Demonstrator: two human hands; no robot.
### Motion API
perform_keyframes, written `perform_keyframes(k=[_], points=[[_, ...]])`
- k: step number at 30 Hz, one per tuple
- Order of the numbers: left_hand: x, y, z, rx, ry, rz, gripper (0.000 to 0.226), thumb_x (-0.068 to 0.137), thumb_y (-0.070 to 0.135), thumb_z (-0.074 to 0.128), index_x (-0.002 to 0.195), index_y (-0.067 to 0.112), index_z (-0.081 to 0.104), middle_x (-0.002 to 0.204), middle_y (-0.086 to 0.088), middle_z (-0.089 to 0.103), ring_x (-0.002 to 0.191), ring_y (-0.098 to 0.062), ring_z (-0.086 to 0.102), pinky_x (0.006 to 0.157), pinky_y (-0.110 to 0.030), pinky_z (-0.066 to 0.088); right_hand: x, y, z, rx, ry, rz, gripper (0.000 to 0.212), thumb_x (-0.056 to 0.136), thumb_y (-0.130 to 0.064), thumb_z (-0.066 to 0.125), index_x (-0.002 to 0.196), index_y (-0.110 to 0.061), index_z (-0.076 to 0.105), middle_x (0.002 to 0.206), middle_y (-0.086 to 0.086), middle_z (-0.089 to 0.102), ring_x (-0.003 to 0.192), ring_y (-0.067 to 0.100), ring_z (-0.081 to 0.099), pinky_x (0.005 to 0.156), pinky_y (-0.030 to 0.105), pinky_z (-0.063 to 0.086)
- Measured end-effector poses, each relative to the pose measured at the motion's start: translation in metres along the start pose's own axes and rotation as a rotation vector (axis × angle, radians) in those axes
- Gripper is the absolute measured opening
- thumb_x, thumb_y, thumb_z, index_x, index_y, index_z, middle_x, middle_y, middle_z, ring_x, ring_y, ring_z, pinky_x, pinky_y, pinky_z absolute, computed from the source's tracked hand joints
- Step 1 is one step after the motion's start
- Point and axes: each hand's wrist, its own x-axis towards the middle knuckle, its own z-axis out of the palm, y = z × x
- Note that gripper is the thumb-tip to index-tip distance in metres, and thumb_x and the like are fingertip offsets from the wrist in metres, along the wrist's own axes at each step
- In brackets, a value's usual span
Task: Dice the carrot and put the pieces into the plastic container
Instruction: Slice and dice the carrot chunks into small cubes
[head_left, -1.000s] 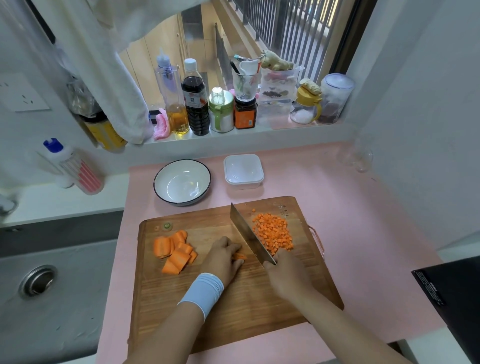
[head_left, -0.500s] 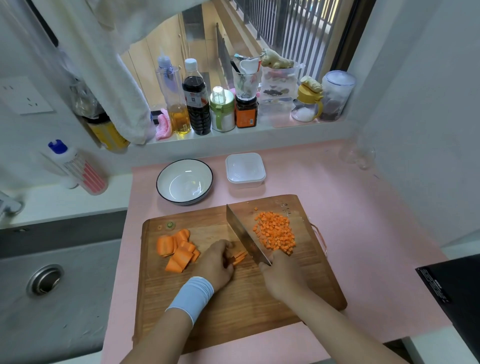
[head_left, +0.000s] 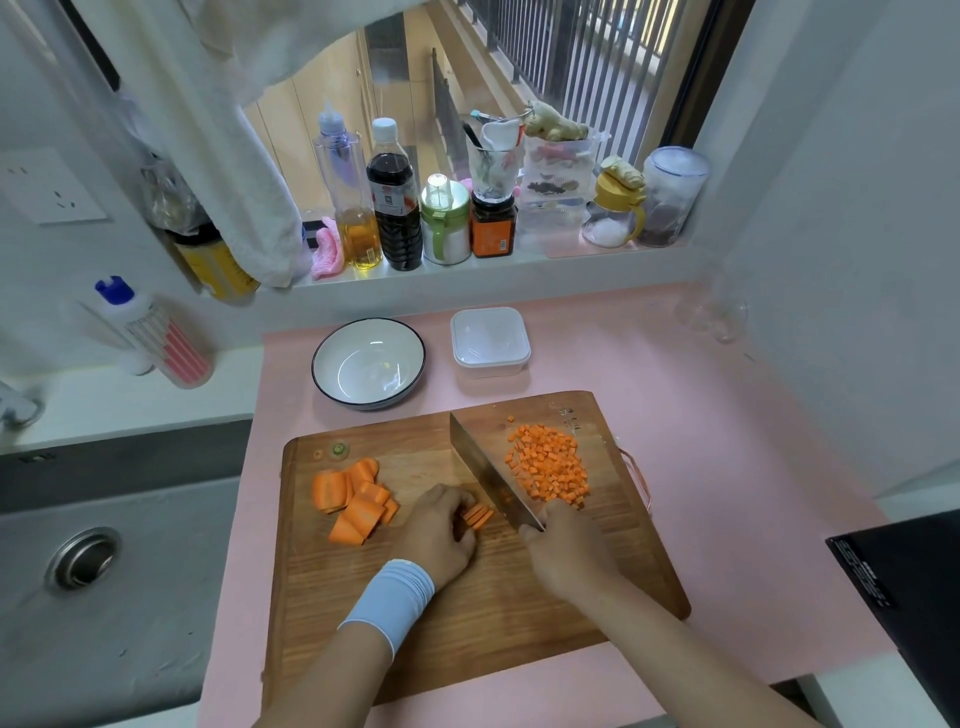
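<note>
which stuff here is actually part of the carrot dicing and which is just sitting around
In the job: steel cleaver, orange carrot sticks, diced carrot pile, thick carrot slices, wooden chopping board, square white plastic container.
Lying about: black-rimmed white bowl, dark sauce bottle, orange-labelled jar, blue-capped white bottle.

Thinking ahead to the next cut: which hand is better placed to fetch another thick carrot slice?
Probably left. The left hand, pinning orange carrot strips, lies beside the pile of thick carrot slices; the right hand grips the steel cleaver.
</note>
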Motion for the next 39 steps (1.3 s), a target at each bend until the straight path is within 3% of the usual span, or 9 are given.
perform_keyframes(k=[6,11,14,18,24,34,39], points=[[-0.004,-0.004,0.002,-0.023,0.026,0.048,0.041,0.078,0.022,0.065,0.119,0.024,0.059,0.112,0.010,0.054,0.103,-0.006,0.048,0.090,-0.016,0.036,-0.002,-0.003,0.004,-0.067,0.006,-0.041,0.012,0.099,-0.037,0.056,0.103,-0.026,0.056,0.096,-0.006,0.062,0.084,0.013,0.059,0.060,0.027,0.041],[-0.002,-0.007,0.002,0.031,0.086,0.160,0.018,0.078,0.024,0.071,0.095,0.022,0.068,0.097,0.011,0.055,0.093,-0.004,0.046,0.079,-0.011,0.034,0.001,-0.001,0.005,-0.057,-0.001,-0.035,0.014,0.100,-0.037,0.055,0.105,-0.025,0.059,0.095,-0.006,0.063,0.084,0.013,0.061,0.064,0.029,0.046],[0.001,-0.007,0.005,0.089,0.072,0.208,0.005,0.080,0.020,0.072,0.084,0.019,0.071,0.089,0.007,0.059,0.089,-0.008,0.051,0.076,-0.014,0.042,0.000,-0.002,0.007,-0.080,0.013,-0.046,0.014,0.099,-0.036,0.055,0.105,-0.023,0.059,0.097,-0.005,0.062,0.086,0.015,0.061,0.066,0.029,0.047],[0.004,-0.006,0.008,0.115,0.087,0.210,0.006,0.075,0.015,0.077,0.074,0.017,0.072,0.079,0.004,0.062,0.081,-0.013,0.058,0.070,-0.013,0.043,-0.003,-0.006,0.009,-0.156,0.058,-0.083,0.012,0.099,-0.034,0.054,0.101,-0.023,0.057,0.097,-0.003,0.061,0.087,0.018,0.061,0.067,0.033,0.049],[0.005,-0.006,0.011,0.094,0.072,0.187,0.007,0.079,0.014,0.071,0.073,0.016,0.070,0.078,0.002,0.062,0.080,-0.015,0.057,0.070,-0.026,0.051,-0.016,-0.011,0.010,-0.229,0.104,-0.138,0.014,0.101,-0.034,0.052,0.108,-0.023,0.053,0.099,-0.004,0.063,0.094,0.021,0.064,0.076,0.035,0.049],[0.008,-0.004,0.009,0.062,0.060,0.149,0.010,0.082,0.015,0.064,0.073,0.015,0.068,0.084,0.002,0.064,0.086,-0.014,0.057,0.077,-0.026,0.050,-0.014,-0.003,0.005,-0.167,-0.020,-0.086,0.014,0.100,-0.030,0.053,0.112,-0.023,0.054,0.092,-0.008,0.061,0.083,0.015,0.059,0.065,0.029,0.043],[0.006,-0.006,0.009,0.057,0.067,0.154,0.009,0.080,0.012,0.066,0.072,0.015,0.067,0.081,0.002,0.063,0.084,-0.014,0.057,0.077,-0.026,0.049,-0.001,-0.006,0.009,-0.151,-0.090,-0.038,0.009,0.099,-0.025,0.054,0.108,-0.022,0.053,0.090,-0.008,0.057,0.083,0.013,0.058,0.069,0.028,0.047]])
